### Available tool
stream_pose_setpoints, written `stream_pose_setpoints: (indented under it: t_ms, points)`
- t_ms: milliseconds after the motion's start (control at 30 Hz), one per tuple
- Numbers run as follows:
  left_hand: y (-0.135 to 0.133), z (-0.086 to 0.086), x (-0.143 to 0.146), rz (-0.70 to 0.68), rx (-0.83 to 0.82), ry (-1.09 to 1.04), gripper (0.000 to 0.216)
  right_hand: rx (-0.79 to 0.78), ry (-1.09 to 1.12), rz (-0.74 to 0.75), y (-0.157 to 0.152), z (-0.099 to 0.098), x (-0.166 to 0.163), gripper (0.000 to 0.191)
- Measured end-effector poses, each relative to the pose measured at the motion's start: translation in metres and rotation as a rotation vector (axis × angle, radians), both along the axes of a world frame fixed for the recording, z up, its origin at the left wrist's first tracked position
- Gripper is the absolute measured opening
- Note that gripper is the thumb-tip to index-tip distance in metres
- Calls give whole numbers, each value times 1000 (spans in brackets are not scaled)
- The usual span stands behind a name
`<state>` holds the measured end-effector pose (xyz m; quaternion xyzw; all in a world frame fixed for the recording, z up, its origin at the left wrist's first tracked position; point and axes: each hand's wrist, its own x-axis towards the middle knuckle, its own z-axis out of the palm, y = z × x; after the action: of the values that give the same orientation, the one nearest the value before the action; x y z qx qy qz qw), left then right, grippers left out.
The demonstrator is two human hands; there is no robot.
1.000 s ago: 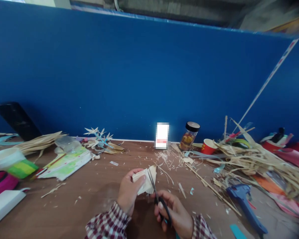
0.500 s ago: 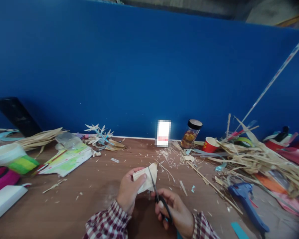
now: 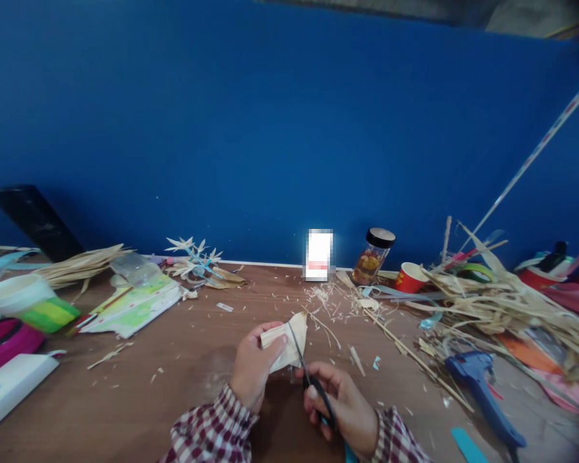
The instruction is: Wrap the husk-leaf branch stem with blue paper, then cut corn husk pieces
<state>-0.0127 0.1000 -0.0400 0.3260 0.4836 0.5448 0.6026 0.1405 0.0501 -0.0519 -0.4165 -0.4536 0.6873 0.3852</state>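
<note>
Pinched in my left hand is a pale cream piece of dried husk, thumb on top and fingers behind it. My right hand grips a pair of scissors by the dark handles. The blades run up and to the left across the right part of the husk. One blade lies over its face; whether the other is behind it I cannot see. Both hands are above the near middle of the brown table.
Fine shavings lie beyond the hands. A lidded jar, a red paper cup, a heap of dried strips and a blue glue gun are at right. At left are a painted sheet, a cup and husk flowers.
The whole view has shifted slightly, with things appearing a little further right and up. My hands, the husk and the scissors keep nearly the same position relative to each other.
</note>
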Motion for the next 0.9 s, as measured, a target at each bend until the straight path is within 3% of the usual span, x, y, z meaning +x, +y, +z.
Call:
stream_pose_setpoints:
  t_ms: [900]
  points:
    - [-2,2,3,28,-24,-35,41,-9,-86,-29,0,-2,-2,49]
